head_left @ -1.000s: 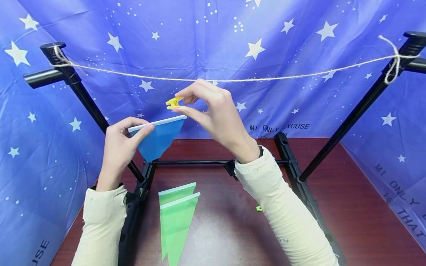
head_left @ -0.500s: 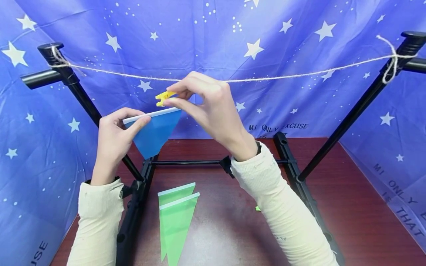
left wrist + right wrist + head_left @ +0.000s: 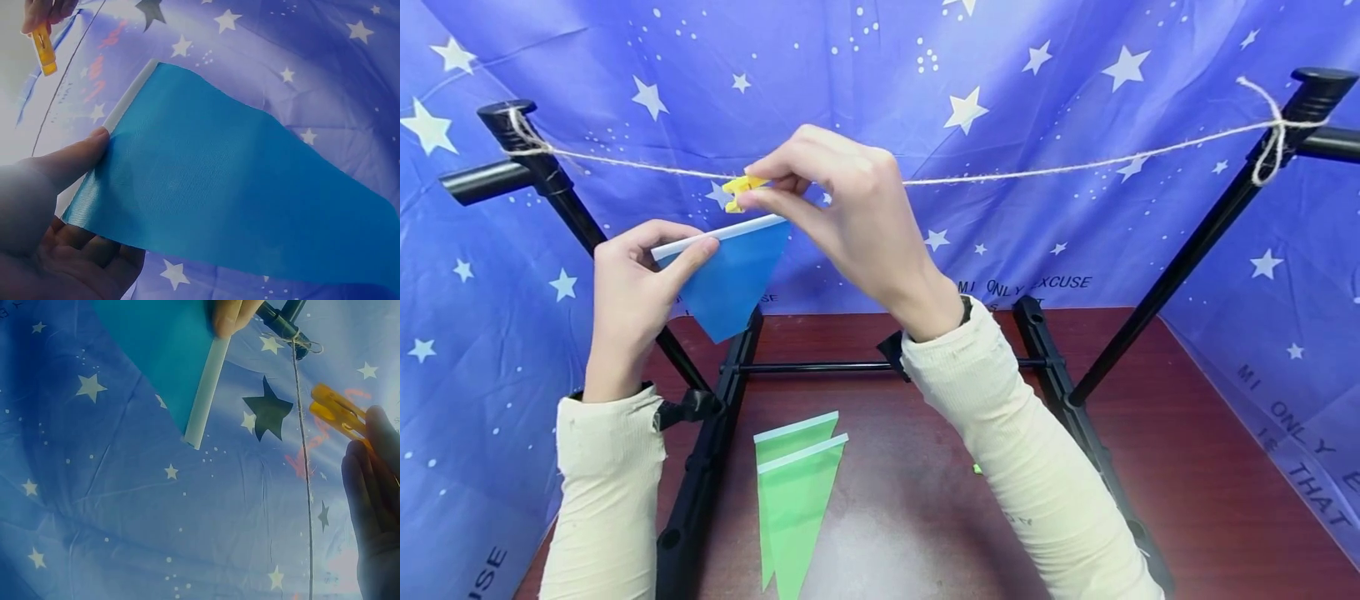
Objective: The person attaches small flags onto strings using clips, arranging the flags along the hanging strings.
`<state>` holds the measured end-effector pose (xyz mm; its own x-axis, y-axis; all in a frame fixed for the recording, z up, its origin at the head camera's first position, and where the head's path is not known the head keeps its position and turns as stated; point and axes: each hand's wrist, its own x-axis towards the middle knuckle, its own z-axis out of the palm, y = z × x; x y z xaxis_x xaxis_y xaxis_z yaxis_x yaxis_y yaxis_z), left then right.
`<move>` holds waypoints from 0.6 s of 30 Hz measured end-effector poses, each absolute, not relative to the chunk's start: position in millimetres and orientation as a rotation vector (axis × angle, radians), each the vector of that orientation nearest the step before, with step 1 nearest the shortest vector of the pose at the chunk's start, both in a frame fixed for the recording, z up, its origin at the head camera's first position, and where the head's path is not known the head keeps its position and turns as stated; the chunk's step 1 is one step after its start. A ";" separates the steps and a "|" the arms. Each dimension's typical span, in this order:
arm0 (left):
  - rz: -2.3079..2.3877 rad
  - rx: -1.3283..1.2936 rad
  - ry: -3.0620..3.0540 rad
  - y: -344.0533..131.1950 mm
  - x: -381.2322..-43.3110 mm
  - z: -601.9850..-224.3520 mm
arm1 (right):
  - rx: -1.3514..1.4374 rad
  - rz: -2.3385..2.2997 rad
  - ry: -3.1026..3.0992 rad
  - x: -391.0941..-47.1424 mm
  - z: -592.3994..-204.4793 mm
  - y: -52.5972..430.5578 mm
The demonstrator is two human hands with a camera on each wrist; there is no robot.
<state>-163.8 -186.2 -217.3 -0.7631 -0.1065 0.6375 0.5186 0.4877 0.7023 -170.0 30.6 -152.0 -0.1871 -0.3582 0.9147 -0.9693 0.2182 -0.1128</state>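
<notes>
My left hand (image 3: 632,292) pinches a blue triangular pennant (image 3: 730,275) by the left end of its white top edge, thumb in front and fingers behind. The pennant hangs below the string (image 3: 1000,176), its point downward. In my right hand (image 3: 850,217) a yellow clothespin (image 3: 739,193) is pinched between thumb and fingers, its jaws facing left. The clothespin sits above the pennant's white edge and overlaps the string's height in the head view. In the right wrist view the clothespin (image 3: 337,409) shows apart from both the pennant (image 3: 169,362) and the string (image 3: 303,444).
The string is tied between two black posts (image 3: 1187,250) of a frame. Two green pennants (image 3: 801,492) lie overlapping on the dark red table (image 3: 910,517). A small green item (image 3: 977,469) peeks out beside the right sleeve. A starry blue cloth (image 3: 865,83) surrounds the table.
Both hands have moved up and to the left, carrying the blue pennant and the yellow clothespin closer to the string. The green pennants have stayed in place.
</notes>
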 end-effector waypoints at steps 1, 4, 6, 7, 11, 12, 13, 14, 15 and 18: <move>-1.290 -0.339 -2.105 -187.0 -164.1 -216.6 | 1.248 0.970 -1.707 -170.2 -151.1 29.9; -1.299 -0.341 -2.097 -188.9 -164.6 -214.5 | 1.242 0.971 -1.703 -171.3 -148.2 27.0; -1.310 -0.340 -2.096 -190.0 -164.9 -212.9 | 1.241 0.968 -1.695 -172.0 -145.9 24.6; -1.311 -0.340 -2.095 -190.4 -164.9 -212.0 | 1.239 0.964 -1.688 -172.4 -144.8 23.3; -1.311 -0.353 -2.085 -191.8 -166.2 -208.2 | 1.225 0.960 -1.683 -174.1 -140.6 18.4; -1.310 -0.357 -2.078 -191.9 -166.6 -207.4 | 1.219 0.960 -1.696 -174.4 -139.8 17.3; -1.307 -0.360 -2.072 -192.0 -167.0 -206.7 | 1.215 0.963 -1.709 -174.8 -139.0 16.0; -1.308 -0.362 -2.067 -192.1 -167.4 -206.1 | 1.209 0.965 -1.722 -175.2 -138.4 14.8; -1.302 -0.363 -2.064 -192.1 -167.5 -205.5 | 1.205 0.962 -1.727 -175.9 -138.0 13.5; -1.296 -0.356 -2.066 -192.4 -167.5 -204.1 | 1.190 0.951 -1.766 -177.8 -137.7 9.1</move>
<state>-167.5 -192.4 -204.1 -0.7425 -0.1140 0.6600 0.5446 0.4709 0.6940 -177.8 9.1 -137.7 -0.2499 -0.3576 0.8998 -0.9481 0.2791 -0.1524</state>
